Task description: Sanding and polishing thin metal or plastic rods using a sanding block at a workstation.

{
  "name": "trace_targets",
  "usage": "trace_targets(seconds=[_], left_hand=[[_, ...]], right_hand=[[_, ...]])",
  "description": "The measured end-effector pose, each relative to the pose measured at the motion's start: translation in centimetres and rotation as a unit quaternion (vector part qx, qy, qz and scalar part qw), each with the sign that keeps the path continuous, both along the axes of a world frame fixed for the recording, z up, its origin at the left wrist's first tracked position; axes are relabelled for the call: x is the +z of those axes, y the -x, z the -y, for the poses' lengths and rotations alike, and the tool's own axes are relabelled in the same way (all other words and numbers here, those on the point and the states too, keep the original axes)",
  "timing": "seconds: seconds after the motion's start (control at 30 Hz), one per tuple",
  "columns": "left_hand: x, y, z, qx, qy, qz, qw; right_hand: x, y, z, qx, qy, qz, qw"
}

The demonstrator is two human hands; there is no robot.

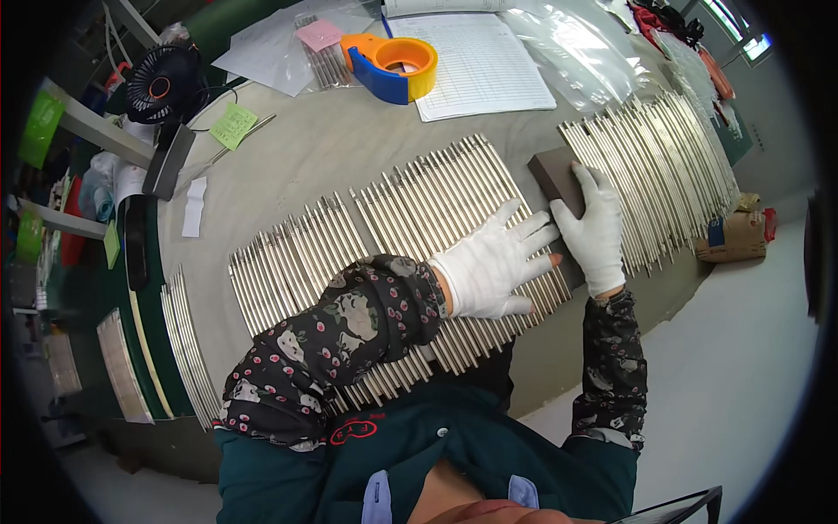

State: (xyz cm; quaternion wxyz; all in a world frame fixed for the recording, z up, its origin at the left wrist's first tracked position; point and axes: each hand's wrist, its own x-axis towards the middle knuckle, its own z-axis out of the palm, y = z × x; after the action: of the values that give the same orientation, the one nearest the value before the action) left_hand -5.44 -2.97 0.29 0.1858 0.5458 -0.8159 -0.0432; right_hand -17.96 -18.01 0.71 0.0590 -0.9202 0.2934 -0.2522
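Both hands wear white gloves; a bare fingertip pokes out of the left one. My left hand (pixel 496 266) lies flat with fingers spread on a row of thin silvery metal rods (pixel 436 196), its fingertips pointing toward a dark brown bar-shaped block (pixel 553 175). The block stands at the right end of that row. My right hand (pixel 595 229) grips the block, thumb on the near side and fingers over its right edge. Part of the block is hidden by the hands. My left forearm covers some of another group of rods (pixel 292 262) farther left.
More rods (pixel 650 175) lie side by side at the right, and a few (pixel 187 349) at the left edge. Toward the back are an orange and blue tape dispenser (pixel 391 68), a form sheet (pixel 476 65), clear plastic bags (pixel 580 52), a small black fan (pixel 161 85) and a green note (pixel 233 126).
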Motion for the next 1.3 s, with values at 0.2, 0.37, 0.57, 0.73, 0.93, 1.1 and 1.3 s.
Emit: trace_targets(seconds=[0.2, 0.37, 0.57, 0.73, 0.93, 1.1, 1.3], left_hand=[[-0.1, 0.2, -0.7, 0.014, -0.011, 0.004, 1.000], [0.4, 0.3, -0.6, 0.006, -0.035, -0.020, 0.999], [0.2, 0.2, -0.6, 0.026, -0.105, -0.037, 0.993], [0.3, 0.2, -0.5, 0.020, -0.004, -0.064, 0.998], [0.6, 0.0, -0.9, 0.014, 0.005, -0.059, 0.998], [0.7, -0.1, -0.9, 0.024, -0.131, -0.063, 0.989], [-0.3, 0.4, -0.9, 0.028, -0.148, -0.174, 0.973]], right_hand=[[0.6, -1.5, -0.5, -0.024, -0.021, -0.042, 0.999], [1.3, -2.8, -1.0, -0.030, 0.029, -0.064, 0.997], [3.7, -7.0, -6.6, 0.142, 0.025, -0.130, 0.981], [3.8, -6.8, -3.0, 0.002, 0.075, -0.126, 0.989], [4.9, -7.2, -1.7, -0.084, 0.086, -0.218, 0.969], [3.2, -7.9, -6.0, 0.108, 0.099, -0.121, 0.982], [3.3, -7.4, -6.1, 0.100, 0.086, -0.106, 0.986]])
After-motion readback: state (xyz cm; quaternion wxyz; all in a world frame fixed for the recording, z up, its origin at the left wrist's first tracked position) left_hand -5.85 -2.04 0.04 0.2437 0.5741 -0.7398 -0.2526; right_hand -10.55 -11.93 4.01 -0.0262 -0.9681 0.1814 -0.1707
